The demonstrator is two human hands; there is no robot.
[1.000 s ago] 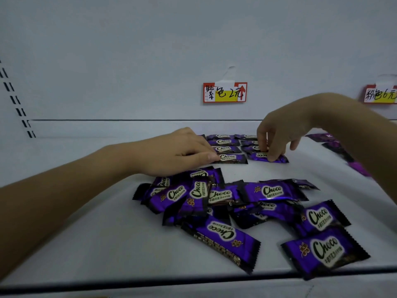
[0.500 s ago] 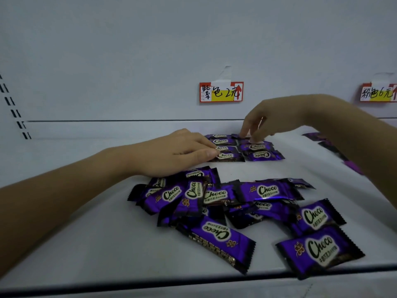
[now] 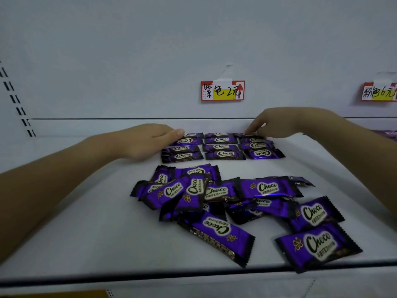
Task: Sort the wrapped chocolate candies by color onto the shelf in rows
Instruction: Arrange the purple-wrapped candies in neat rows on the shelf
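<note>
I see a white shelf (image 3: 86, 233). Nearest me, at its front right edge, lies 1 purple candy (image 3: 318, 246). Behind it, mid-shelf, is a loose pile (image 3: 214, 190) of overlapping purple candies. Farther back, sorted candies (image 3: 221, 147) lie flat in 3 neat columns. The left hand (image 3: 148, 139) lies palm down, fingers straight and holding nothing, 1 fingertip at the left column's far end. The right hand (image 3: 275, 125) reaches down, fingertips on the right column's rearmost candy. I cannot tell whether it pinches it. On the back wall are 2 handwritten tags (image 3: 222, 90).
</note>
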